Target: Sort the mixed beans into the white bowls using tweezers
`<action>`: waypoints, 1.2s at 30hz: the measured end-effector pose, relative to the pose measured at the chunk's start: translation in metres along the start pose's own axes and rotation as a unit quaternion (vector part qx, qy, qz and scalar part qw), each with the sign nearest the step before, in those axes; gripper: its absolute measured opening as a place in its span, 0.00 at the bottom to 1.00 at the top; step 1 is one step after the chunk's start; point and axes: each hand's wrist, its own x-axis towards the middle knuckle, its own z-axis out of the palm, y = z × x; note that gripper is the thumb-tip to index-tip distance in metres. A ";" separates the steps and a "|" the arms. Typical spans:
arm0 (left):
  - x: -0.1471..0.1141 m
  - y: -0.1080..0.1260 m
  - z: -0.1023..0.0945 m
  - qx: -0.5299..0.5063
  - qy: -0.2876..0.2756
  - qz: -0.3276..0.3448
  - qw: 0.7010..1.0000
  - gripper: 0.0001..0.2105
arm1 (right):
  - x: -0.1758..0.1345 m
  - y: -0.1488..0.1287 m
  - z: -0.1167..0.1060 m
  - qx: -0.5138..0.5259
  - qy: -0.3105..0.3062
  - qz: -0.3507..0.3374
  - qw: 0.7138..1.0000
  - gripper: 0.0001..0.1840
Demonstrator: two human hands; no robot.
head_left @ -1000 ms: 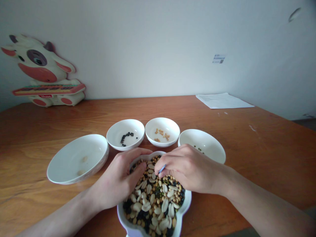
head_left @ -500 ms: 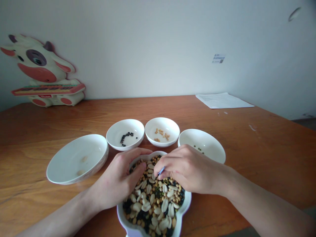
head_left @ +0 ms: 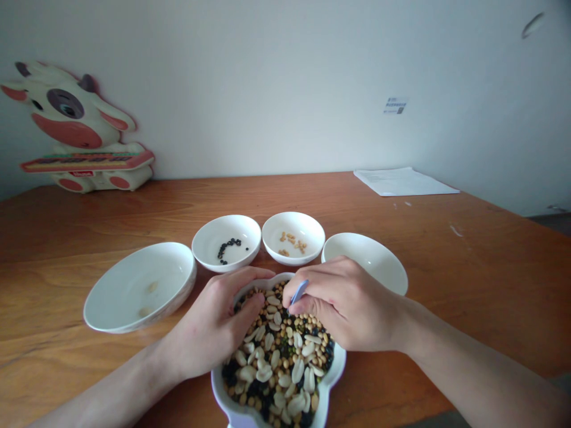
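Observation:
A white, lobed container [head_left: 339,362] full of mixed beans and peanuts stands in front of me at the table's near edge. My left hand [head_left: 220,315] grips its left rim, thumb inside over the beans and fingers round the outside. Over the container's far right part, my right hand [head_left: 345,306] is closed on small blue tweezers [head_left: 298,292]; only a short piece shows, and the tips are hidden. Loose on top lie pale peanut halves [head_left: 298,370] among yellow, black and green beans. I cannot make out whether the tweezers hold a bean.
Beyond the container, four white bowls form an arc: one with a few pale pieces [head_left: 102,303], one with black beans [head_left: 203,244], one with yellow beans [head_left: 272,232], and one partly behind my right hand [head_left: 392,267]. Farther back are a cow toy keyboard [head_left: 84,134] and papers [head_left: 405,181].
My right hand has risen slightly and shifted right, showing more of the blue tweezers and covering the green beans in the right bowl. My left hand has stayed put.

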 end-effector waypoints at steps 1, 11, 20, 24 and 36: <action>0.000 0.000 0.000 0.000 -0.003 0.000 1.000 0.16 | 0.000 -0.001 -0.001 0.001 0.014 0.000 1.000 0.08; -0.003 -0.006 0.001 0.010 0.003 -0.002 1.000 0.14 | -0.003 0.004 -0.027 -0.091 0.198 0.102 0.971 0.08; -0.003 -0.010 0.003 0.008 0.011 -0.004 1.000 0.14 | -0.003 0.014 -0.026 -0.173 0.205 0.171 0.948 0.07; -0.001 -0.009 0.002 0.012 0.008 -0.003 1.000 0.14 | -0.002 0.013 -0.027 -0.199 0.200 0.199 0.938 0.08; -0.004 -0.010 0.002 0.014 0.008 -0.001 1.000 0.14 | 0.001 0.015 -0.025 -0.265 0.181 0.317 0.893 0.06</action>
